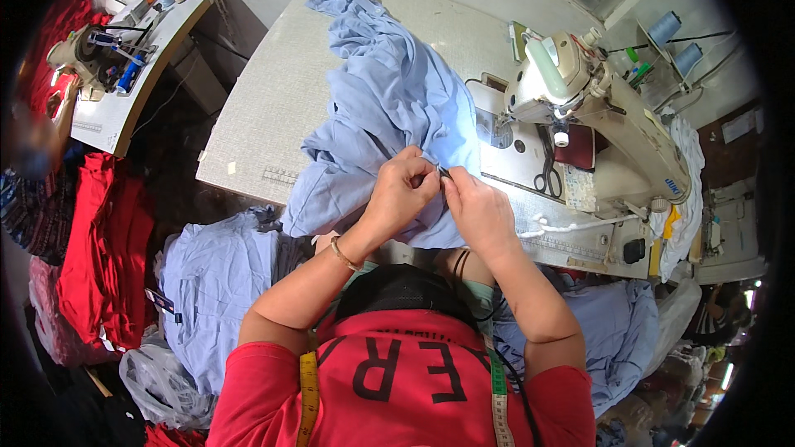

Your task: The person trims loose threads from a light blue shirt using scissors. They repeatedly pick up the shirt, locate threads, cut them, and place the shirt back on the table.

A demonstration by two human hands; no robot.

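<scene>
Blue fabric (389, 108) piled on the sewing table (265, 108), left hand (400, 194) and right hand (478, 211) both pinching its edge together, right beside the sewing machine (596, 116).

A cloth (389, 108) lies on the counter (265, 116), left of the sewing machine (596, 116). Scissors (546, 172) rest below the machine's arm. Both hands (left (402, 190), right (480, 211)) meet at the cloth's near edge. More cloth (211, 281) is heaped below the counter, left.
</scene>
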